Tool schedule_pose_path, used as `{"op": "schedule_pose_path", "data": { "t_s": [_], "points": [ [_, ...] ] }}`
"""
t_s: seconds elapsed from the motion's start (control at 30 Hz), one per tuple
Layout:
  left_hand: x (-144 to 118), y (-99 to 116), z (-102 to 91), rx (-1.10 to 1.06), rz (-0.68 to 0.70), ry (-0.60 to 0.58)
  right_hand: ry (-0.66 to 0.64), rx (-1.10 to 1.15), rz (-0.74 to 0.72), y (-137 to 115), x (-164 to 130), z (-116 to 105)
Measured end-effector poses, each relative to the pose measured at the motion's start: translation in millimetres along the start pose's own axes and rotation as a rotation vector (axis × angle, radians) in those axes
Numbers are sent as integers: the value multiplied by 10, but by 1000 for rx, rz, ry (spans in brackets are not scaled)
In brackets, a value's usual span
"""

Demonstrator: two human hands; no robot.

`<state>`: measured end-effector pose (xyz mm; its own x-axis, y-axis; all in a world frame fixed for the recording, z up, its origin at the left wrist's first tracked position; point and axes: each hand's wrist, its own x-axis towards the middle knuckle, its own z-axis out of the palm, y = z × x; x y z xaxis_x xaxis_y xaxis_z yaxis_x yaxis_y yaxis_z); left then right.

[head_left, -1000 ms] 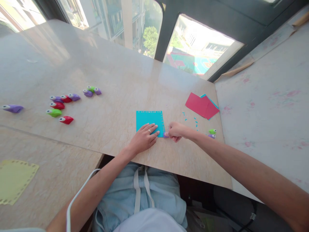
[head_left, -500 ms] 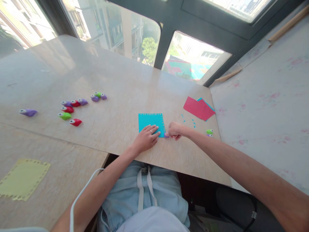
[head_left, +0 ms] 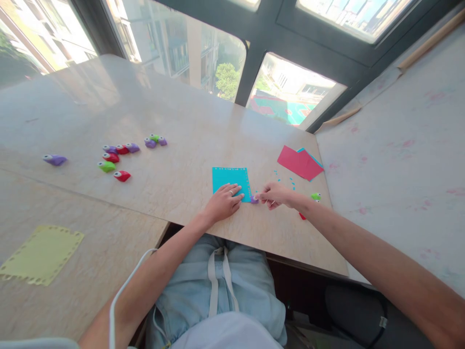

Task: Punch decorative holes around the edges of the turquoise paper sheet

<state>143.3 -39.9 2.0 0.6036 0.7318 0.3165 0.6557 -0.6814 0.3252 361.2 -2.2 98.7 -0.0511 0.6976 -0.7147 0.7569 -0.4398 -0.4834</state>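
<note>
My left hand (head_left: pixel 225 201) lies flat on a square of blue paper (head_left: pixel 225 178), fingers stretched out. Small holes run along the paper's top and right edges. At its lower right corner sits a small purple craft punch (head_left: pixel 254 199). The fingertips of my right hand (head_left: pixel 274 195) pinch the outer end of this punch, with the other fingers curled. Tiny blue paper cutouts (head_left: pixel 292 183) are scattered on the table beyond my right hand.
Red paper sheets (head_left: pixel 300 162) overlap blue ones near the wall. A green punch (head_left: pixel 316 196) and a partly hidden red one (head_left: pixel 302 216) are beside my right forearm. Several coloured punches (head_left: pixel 111 157) stand left. Yellow hole-edged paper (head_left: pixel 43 254) lies at lower left. A white cable (head_left: pixel 121 286) crosses my left forearm.
My right hand has loosened from its fist over the purple punch and drawn slightly right, showing more of the punch. My left hand stays on the paper. The camera view has shifted a little.
</note>
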Motion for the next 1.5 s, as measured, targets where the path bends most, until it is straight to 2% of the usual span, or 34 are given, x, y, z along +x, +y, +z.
{"op": "schedule_pose_path", "data": {
  "t_s": [0.1,0.27,0.4,0.53,0.7,0.97,1.27,1.5],
  "points": [
    [-3,16,-22,8,-14,-15,88,-35,-180,124,-15,17],
    [-46,31,-44,7,-59,-8,171,-357,-549,319,33,173],
    [-99,24,-28,17,-82,6,235,-425,-679,479,97,267],
    [-129,21,-17,24,-83,24,285,-336,-683,609,123,248],
    [-129,21,-17,20,-87,49,278,-69,-619,748,127,196],
    [-122,19,-23,-1,-102,83,127,397,-399,797,34,187],
    [-101,9,-34,-25,-103,103,56,629,-364,809,-78,206],
    [-93,3,-52,22,-81,132,-67,929,-343,876,-114,277]
  ]
}}
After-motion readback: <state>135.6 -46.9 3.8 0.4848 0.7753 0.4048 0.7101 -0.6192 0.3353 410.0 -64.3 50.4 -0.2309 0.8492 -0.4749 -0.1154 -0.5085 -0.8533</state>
